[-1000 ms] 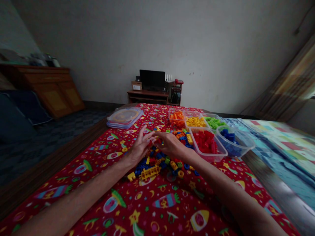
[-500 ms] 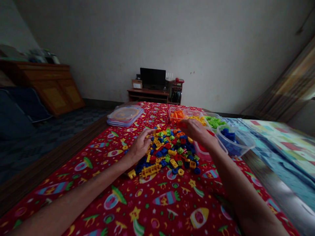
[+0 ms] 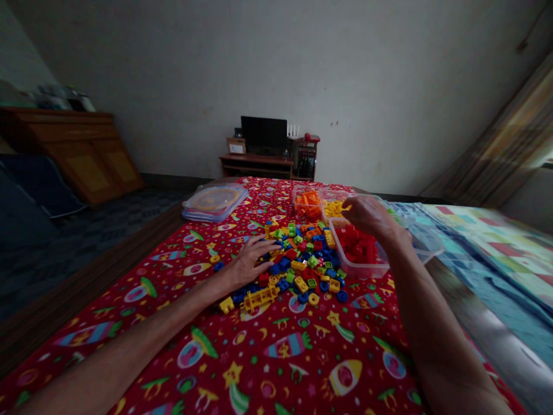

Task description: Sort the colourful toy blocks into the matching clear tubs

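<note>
I see five clear tubs near the right edge of the worktop [image 3: 475,320], toward its far end. The orange box [image 3: 307,217] has orange blocks [image 3: 307,200] in it, and the yellow box [image 3: 326,218] just beside it has yellow blocks [image 3: 334,208]. Nearer to me, the red box [image 3: 365,270] has red blocks [image 3: 358,245]. The green box [image 3: 379,199] is mostly behind my right hand [image 3: 369,214], so I see only a speck of green. My right arm covers much of the round tub [image 3: 427,249], and I can't make out what is in it.

The big pile of mixed blocks [image 3: 298,265] lies on the red cloth [image 3: 294,369], in the middle of the worktop, between my two hands and to the left of the red box. My hands are well apart. My left hand [image 3: 250,259] rests on the pile's left side with its fingers spread, and it hides some blocks. My right hand is up over the tubs, with its fingers bent. I can't tell if it has a block in it.

A stack of lids [image 3: 215,202] lies near the left edge, toward the far left corner. Both my arms are cut off at the bottom.
</note>
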The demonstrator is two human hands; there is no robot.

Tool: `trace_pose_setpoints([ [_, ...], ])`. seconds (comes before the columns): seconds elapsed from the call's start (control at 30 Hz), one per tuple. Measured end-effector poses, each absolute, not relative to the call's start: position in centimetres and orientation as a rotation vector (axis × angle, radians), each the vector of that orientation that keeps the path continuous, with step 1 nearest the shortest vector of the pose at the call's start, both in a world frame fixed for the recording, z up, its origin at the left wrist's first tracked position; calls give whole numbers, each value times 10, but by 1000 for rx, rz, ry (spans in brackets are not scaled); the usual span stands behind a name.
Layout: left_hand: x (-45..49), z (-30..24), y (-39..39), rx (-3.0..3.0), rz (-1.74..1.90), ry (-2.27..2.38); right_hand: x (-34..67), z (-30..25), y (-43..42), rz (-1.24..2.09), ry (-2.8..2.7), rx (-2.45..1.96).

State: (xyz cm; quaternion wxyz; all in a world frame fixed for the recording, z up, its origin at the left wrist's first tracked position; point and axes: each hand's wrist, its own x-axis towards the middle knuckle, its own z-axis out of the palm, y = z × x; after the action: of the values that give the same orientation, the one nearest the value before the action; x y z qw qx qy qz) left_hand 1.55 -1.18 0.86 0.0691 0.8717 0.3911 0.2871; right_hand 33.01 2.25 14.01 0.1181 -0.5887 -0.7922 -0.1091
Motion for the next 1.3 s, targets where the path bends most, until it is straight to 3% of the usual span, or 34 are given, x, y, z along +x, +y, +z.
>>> trace_pose_setpoints([
  [0.17,15,11,-14,2777,874,1202,262,121,2,-101,-2728,-1384],
  [0.5,21,11,-20,2851,903,1303,232,107,-22,-154,-3008,-1356],
  [0.9,31,23,-21,2543,1102,1243,240,99,-10,-72,-2771,-1239],
  [1.07,35,37,-26,2279,1224,1325,237,96,0,163,-2526,-1025],
  [1.3,40,42,-34,2202,1120,1402,227,95,-7,423,-2541,-921],
])
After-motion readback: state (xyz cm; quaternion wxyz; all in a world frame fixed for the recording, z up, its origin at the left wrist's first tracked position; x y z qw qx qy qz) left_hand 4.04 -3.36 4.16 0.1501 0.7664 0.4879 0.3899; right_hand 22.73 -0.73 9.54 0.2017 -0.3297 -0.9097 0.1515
